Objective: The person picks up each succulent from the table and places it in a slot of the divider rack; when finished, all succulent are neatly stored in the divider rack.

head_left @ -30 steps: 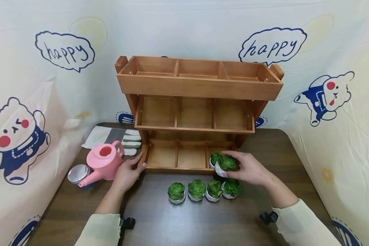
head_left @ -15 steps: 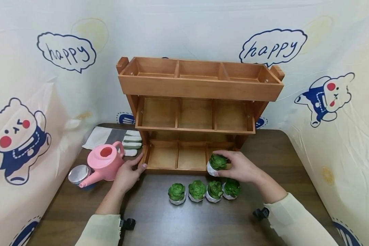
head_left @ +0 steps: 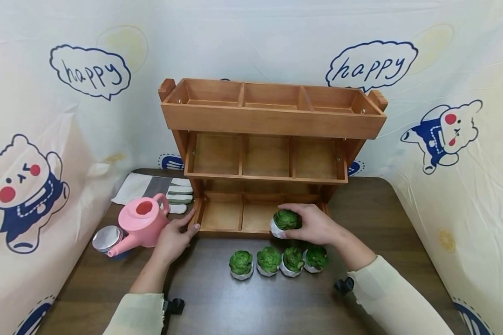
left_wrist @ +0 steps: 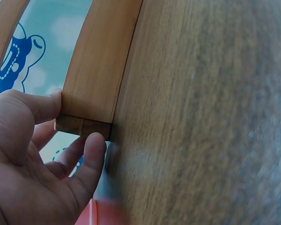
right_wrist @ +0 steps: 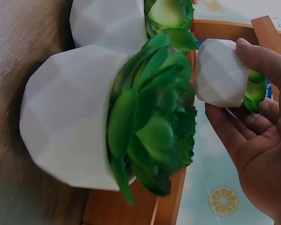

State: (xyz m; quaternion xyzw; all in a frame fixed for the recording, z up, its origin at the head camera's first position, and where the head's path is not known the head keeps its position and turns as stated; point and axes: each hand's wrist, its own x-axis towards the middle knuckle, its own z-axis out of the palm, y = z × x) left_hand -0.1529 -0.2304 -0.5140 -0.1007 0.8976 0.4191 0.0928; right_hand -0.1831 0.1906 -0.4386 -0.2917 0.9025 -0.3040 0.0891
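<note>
My right hand (head_left: 314, 224) grips a small potted succulent (head_left: 287, 220) with green leaves and a white faceted pot. It is over the front of the bottom tier of a brown wooden plant stand (head_left: 272, 122), around the middle and right compartments. In the right wrist view, thumb and fingers pinch that white pot (right_wrist: 220, 72). My left hand (head_left: 173, 237) holds the stand's lower left front corner, and the left wrist view shows thumb and fingers about that wooden corner (left_wrist: 84, 126). Several more potted succulents (head_left: 268, 260) stand in a row on the table before the stand.
A pink watering can (head_left: 140, 221) stands left of my left hand, beside a silver-lidded tin (head_left: 107, 237). Behind the can lies a grey and white glove (head_left: 151, 184). The stand's two upper tiers each have three compartments. A printed cloth (head_left: 251, 42) hangs behind.
My right hand has moved left with the potted succulent, from the right compartment toward the middle one. A succulent behind it in the right compartment is now hidden. My left hand stays put.
</note>
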